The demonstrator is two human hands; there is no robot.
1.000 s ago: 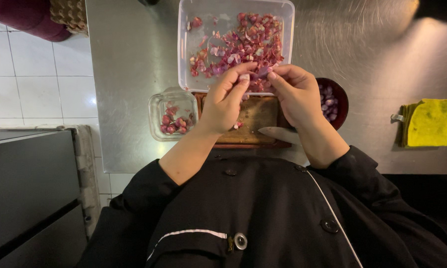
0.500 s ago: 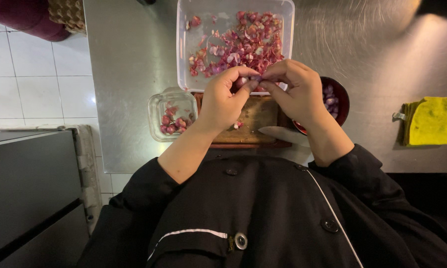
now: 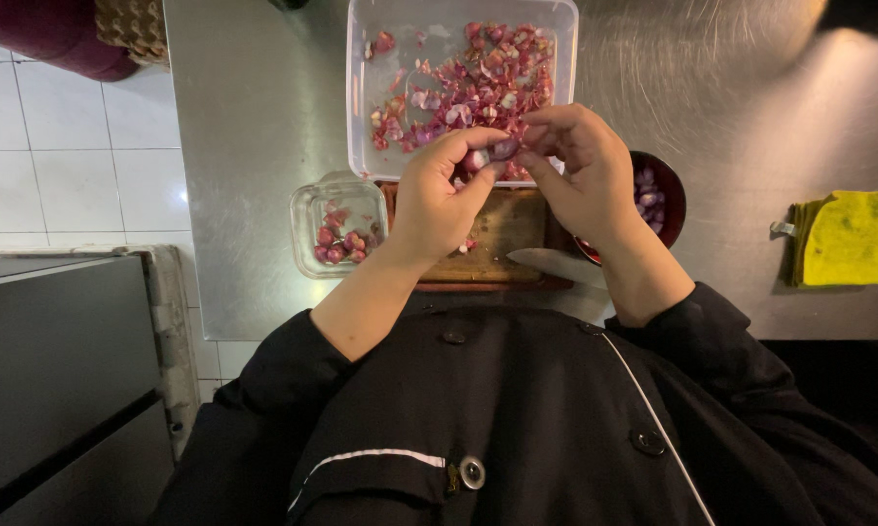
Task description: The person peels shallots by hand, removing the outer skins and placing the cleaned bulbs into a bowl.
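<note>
Left hand (image 3: 439, 200): raised above the wooden cutting board (image 3: 497, 239), fingers (image 3: 458, 146) curled and pinching a small purple shallot (image 3: 490, 154) from its left side.

Right hand (image 3: 580, 170): meets the left at the same shallot, fingers (image 3: 541, 131) bent and gripping it from the right and above. Both hands hold the one piece between them, over the near edge of the clear rectangular tub.

Clear rectangular tub (image 3: 361, 88): plastic, on the steel surface (image 3: 254, 146) beyond the board, partly filled with reddish-purple shallot skins (image 3: 478, 78).

Small glass container (image 3: 339, 229): square, just left of the board, holding a few unpeeled shallots at its bottom.

Dark round bowl (image 3: 668, 195): right of the board, largely hidden behind the right wrist, with pale purple peeled pieces visible inside.

Knife blade (image 3: 556, 265): lies flat at the near edge of the board, below the right forearm; its handle is hidden.

Yellow cloth (image 3: 848, 239): folded, lying on a green one, well apart at the right of the surface.

Person: black buttoned jacket with white piping, sleeves pushed up the forearms.

Floor at left: white tiles (image 3: 69, 166), beside a dark cabinet (image 3: 59, 380).
</note>
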